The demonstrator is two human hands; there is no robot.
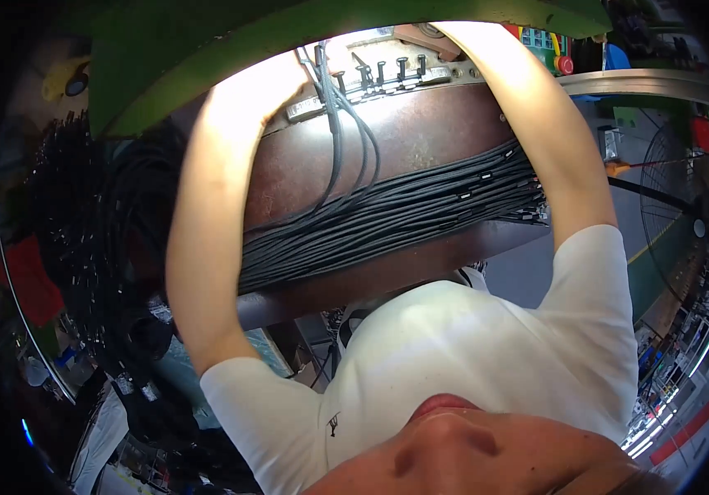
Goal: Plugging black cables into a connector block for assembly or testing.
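With fingers of the glare-washed left hand [270,85] just beside black cables [334,124] draped over the brown ledge [445,124], grasping or released impossible to tell, with right hand hidden beyond the green frame [165,82], and with a cable bundle [404,206] laid lengthwise nearby, apparently against tangling.

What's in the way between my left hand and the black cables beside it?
Nothing visible: your left hand is close beside the black cables, though glare obscures its grip. The green machine part hides anything farther up.
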